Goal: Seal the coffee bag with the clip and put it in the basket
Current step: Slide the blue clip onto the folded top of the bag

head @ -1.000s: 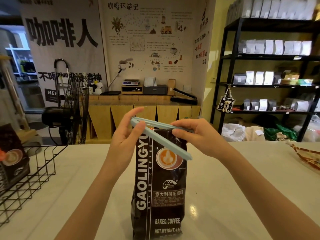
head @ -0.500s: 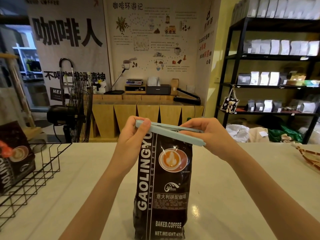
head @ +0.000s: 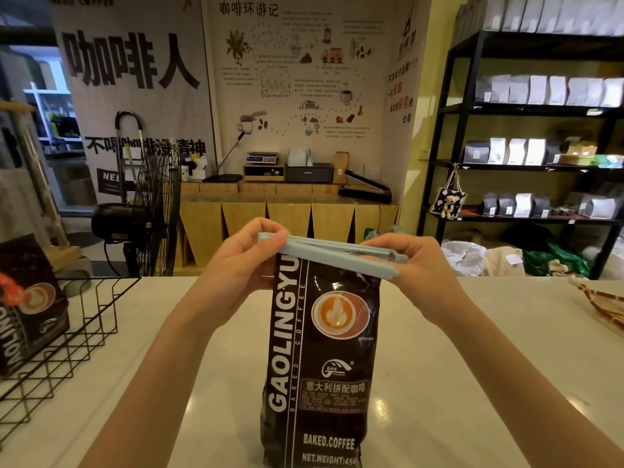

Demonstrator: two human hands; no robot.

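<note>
A black coffee bag stands upright on the white counter in front of me. A long pale-blue clip lies across the bag's top edge, its two arms a narrow gap apart at the right end. My left hand pinches the clip's left, hinged end. My right hand grips its right end, fingers above and thumb below. A black wire basket sits at the left of the counter, with another dark coffee bag leaning inside it.
An orange patterned object lies at the counter's right edge. Beyond the counter stand a black floor fan, a wooden sideboard and black shelves holding several bags.
The clip's lower arm has swung up from a wide angle until it is nearly closed over the bag's top. Both hands stayed on the clip's ends.
</note>
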